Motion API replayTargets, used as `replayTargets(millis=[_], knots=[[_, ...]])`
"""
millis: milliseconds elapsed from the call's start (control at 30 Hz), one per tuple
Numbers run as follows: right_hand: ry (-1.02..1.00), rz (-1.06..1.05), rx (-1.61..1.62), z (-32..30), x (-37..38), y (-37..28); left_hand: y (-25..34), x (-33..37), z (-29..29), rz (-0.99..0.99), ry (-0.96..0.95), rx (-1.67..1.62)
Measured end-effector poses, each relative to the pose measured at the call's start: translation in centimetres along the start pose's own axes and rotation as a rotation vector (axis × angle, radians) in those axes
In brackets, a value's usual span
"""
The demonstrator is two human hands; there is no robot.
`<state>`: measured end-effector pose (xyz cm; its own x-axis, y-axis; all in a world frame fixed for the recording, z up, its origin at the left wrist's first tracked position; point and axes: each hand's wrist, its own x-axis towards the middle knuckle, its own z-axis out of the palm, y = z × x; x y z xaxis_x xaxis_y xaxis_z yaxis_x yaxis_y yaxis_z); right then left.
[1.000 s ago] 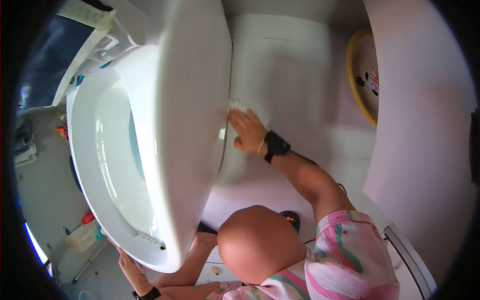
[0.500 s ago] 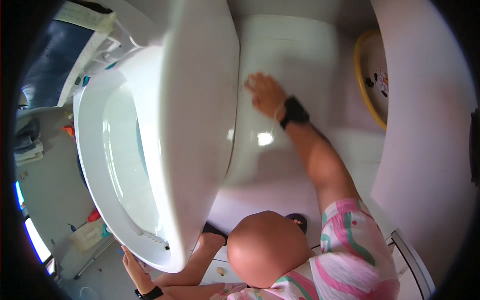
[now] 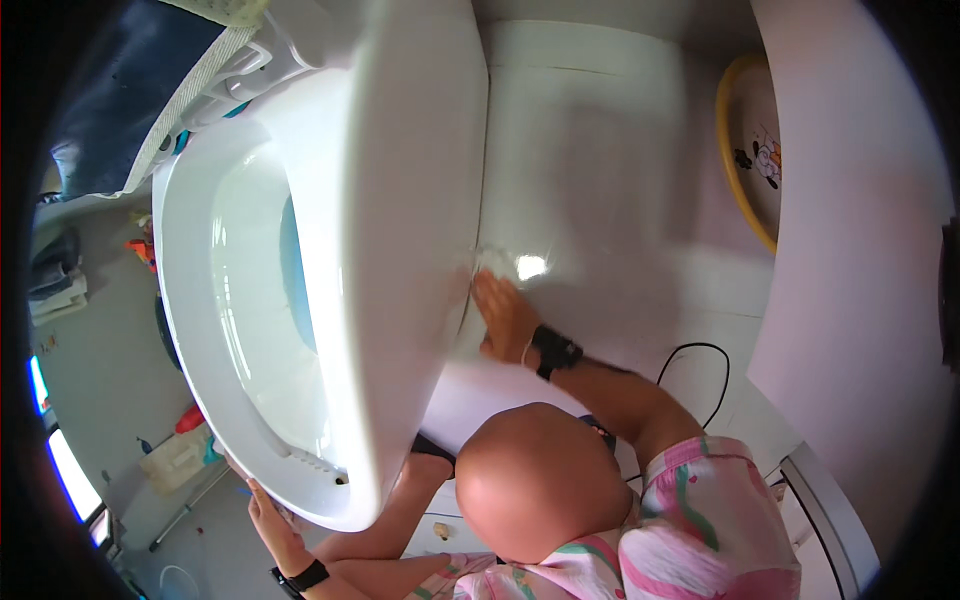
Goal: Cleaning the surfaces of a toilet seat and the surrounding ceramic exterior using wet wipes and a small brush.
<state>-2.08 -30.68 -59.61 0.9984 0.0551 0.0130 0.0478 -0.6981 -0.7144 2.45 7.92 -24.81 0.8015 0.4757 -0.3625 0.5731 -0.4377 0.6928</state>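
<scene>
A large glossy white oval tub [image 3: 185,300], with a pale blue patch [image 3: 295,270] inside, fills the left half. My right hand [image 3: 508,315], with a black band on the wrist, lies low beside the tub's outer wall, its fingers stretched together. A pale crumpled wipe [image 3: 495,262] shows at its fingertips on the shiny white floor [image 3: 620,230]; its outline is faint. At the tub's near left end is my left hand [image 3: 275,525], fingers curled along the outside of the rim. What it holds is mostly hidden behind the tub.
A yellow-rimmed basin [image 3: 740,170] with a cartoon print stands at the far right. A black cable [image 3: 725,370] loops on the floor. My bare knee [image 3: 540,485] sits at the lower middle. Dark blue fabric with white trim [image 3: 140,90] hangs at the far left.
My right hand has come nearer and slightly left along the tub's wall, and the pale wipe now shows at its fingertips. The cable has come into sight. My left hand has barely moved.
</scene>
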Motion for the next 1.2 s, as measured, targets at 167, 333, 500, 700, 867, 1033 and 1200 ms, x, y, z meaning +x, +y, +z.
replayTargets(millis=[167,333,500,700,867,1033,1200], knots=[[-0.045,-0.357,-0.226,10.8,-10.3,-2.6,0.3,0.3,0.9,0.0,0.0,-0.005],[-0.25,-0.111,-0.209,6.8,-16.2,-1.4,-0.2,0.2,-0.5,0.002,-0.007,0.017],[-0.075,0.508,-0.49,-8.3,-10.3,3.7,0.1,0.3,0.2,-0.011,-0.016,0.015],[0.031,0.256,-0.34,-4.5,3.1,4.1,-0.2,0.3,0.7,-0.032,-0.006,-0.005],[-0.048,0.123,-0.347,-2.5,2.8,2.2,-0.2,0.7,-0.1,-0.034,0.063,0.017],[-0.175,-0.121,-0.277,0.8,-3.0,-1.4,-0.4,0.6,-0.8,-0.02,-0.012,-0.012],[-0.163,-0.467,0.022,5.1,-4.8,-1.2,-0.4,0.9,0.0,-0.046,0.039,0.005]])
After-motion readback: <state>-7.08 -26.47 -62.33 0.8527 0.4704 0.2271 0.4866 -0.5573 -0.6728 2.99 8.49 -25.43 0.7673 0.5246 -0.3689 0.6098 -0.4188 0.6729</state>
